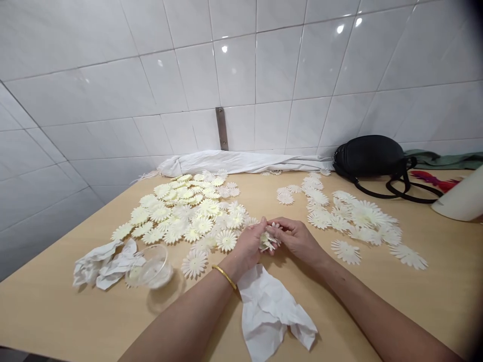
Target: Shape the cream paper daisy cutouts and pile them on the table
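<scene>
My left hand (248, 247) is closed around a bunched cream flower cutout (268, 242), its petals showing between both hands. The fingertips of my right hand (298, 237) pinch the same piece from the other side. Left of my hands spreads a large heap of pale yellow daisy-shaped cutouts (188, 216). A looser group of whiter daisy cutouts (362, 218) lies to the right. Just below my hands is a crumpled white paper sheet (269, 311). Whether the held flower is one layer or several, I cannot tell.
A clear plastic cup (154, 269) stands at the left beside crumpled tissue (98, 264). A white cloth (241, 162) runs along the tiled wall. At the back right sit a black bag (372, 156) with its strap and a white cylinder (462, 198). Everything rests on a wooden table (56, 296).
</scene>
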Motion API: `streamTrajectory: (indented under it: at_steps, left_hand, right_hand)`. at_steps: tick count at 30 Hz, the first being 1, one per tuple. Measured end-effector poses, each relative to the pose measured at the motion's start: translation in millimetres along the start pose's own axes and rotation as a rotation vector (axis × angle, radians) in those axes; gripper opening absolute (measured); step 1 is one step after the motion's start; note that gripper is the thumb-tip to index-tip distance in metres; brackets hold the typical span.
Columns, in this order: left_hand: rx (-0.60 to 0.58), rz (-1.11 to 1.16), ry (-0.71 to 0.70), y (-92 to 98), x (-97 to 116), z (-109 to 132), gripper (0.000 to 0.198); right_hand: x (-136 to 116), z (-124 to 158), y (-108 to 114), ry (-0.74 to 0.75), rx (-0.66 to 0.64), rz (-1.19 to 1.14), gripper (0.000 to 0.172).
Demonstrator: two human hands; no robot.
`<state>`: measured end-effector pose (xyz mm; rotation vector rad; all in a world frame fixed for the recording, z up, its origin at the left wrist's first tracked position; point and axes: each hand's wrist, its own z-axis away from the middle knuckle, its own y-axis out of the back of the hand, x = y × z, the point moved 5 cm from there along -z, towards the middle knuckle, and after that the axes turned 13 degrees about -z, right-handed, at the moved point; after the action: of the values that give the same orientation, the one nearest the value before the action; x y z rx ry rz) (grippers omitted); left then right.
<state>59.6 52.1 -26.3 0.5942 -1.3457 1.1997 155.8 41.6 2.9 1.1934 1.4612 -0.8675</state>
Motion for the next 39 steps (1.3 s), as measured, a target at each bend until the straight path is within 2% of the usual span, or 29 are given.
streamTrajectory:
  at_steps: [2,5,10,12,15,20,23,27,29,33,37,39]
  left_hand:
    - [-0.032,0.036,0.033,-1.5,-2,0,0.042]
    - [-0.058,-0.003,-0.007,-1.5,-1,0,0.034]
    - [0.106,-0.079,0.008,10.0,-2,0,0.029]
    - [0.126,-0.099,0.005,11.4,-1,0,0.030]
    - [0.105,-0.087,0.002,9.8,0,0,0.036]
    - [0.064,-0.087,-0.021,7.2,3,1,0.036]
    - [0.028,-0.090,-0.020,4.5,3,3,0.034]
    - [0.010,-0.053,-0.063,1.6,4,4,0.036]
    - [0.027,-0.040,-0.059,2.0,4,4,0.037]
    - [0.089,-0.073,-0.025,5.5,1,3,0.035]
    - [0.072,-0.123,-0.062,3.4,2,3,0.030]
    - [0.074,-0.164,-0.094,1.9,2,4,0.026]
  right_hand:
    - [0,1,1,0.011,0.073,0.020,0.029]
    - [-1,0,10,0.070,0.202,0.132,0.024]
    - [4,-2,40,0.071,0.425,0.151,0.032]
    - [4,-3,54,0.050,0.516,0.177,0.035]
    - [5,-3,68,0.003,0.552,0.206,0.040]
    - [5,-3,66,-0.010,0.512,0.126,0.048]
    - [11,-3,56,-0.042,0.446,0.002,0.043]
    - [17,-5,30,-0.139,0.125,-0.248,0.029]
    - [16,-3,20,-0.160,0.009,-0.295,0.027]
    - [10,-2,16,-0.128,0.030,-0.143,0.033]
    - [3,-1,16,-0.097,0.046,-0.027,0.038]
    - [0,-2,19,-0.066,0.104,0.019,0.041]
